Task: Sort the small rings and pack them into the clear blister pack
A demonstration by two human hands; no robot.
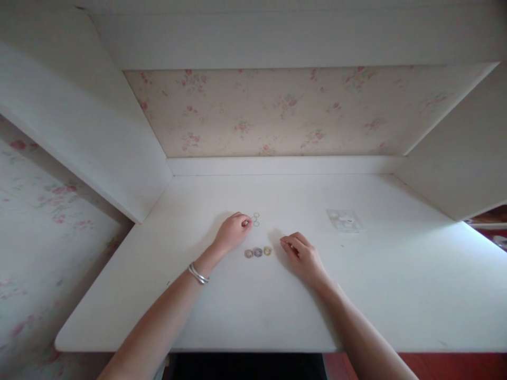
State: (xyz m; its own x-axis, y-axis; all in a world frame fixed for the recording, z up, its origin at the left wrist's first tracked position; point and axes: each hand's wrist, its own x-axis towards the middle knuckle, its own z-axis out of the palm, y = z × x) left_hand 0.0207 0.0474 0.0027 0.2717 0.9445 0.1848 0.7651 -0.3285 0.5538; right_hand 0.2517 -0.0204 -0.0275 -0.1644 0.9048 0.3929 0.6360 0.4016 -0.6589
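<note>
My left hand [233, 231] rests on the white desk [253, 306] with its fingers curled, the fingertips touching a small cluster of thin rings [255, 219]. A silver bangle sits on that wrist. My right hand [303, 256] lies on the desk with its fingers bent together, fingertips pointing left toward a row of three small rolled bands [257, 252]. The bands lie between my two hands, a little apart from the right fingertips. Whether the left fingers pinch a ring is too small to tell.
A small clear plastic packet [344, 220] lies on the desk to the right. White side panels enclose the desk left and right, with floral wallpaper [277, 111] at the back. The desk's front edge is close to me.
</note>
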